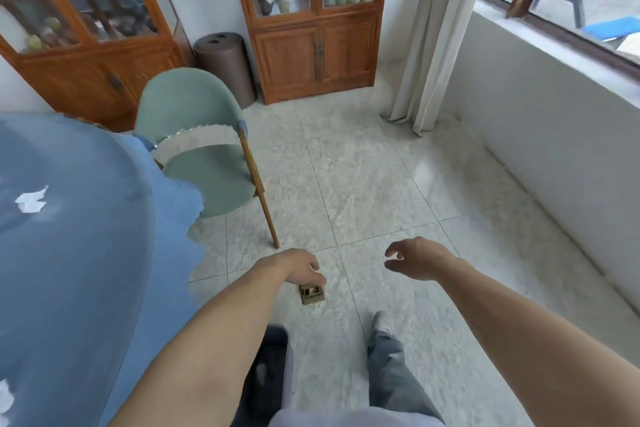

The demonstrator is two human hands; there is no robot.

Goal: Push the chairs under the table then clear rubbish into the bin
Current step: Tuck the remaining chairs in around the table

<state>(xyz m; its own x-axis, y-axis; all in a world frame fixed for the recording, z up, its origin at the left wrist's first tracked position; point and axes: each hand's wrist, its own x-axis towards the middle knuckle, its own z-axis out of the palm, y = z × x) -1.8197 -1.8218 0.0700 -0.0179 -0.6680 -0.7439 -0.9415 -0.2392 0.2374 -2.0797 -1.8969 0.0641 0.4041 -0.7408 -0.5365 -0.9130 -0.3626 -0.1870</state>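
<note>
You're holding both hands, left & right, loosely open w/ nothing in them at lower centre, green chair sitting against the bench left of frame.

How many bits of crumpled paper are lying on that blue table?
2. One crumpled paper lies on the blue tablecloth towards the far left; another paper scrap shows at the lower-left picture edge. More may lie out of view.

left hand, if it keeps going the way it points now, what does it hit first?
Probably the green chair. The left hand points forward, roughly at its near wooden leg, with only bare floor between. Depth is unclear, so it might pass just right of the leg.
</note>
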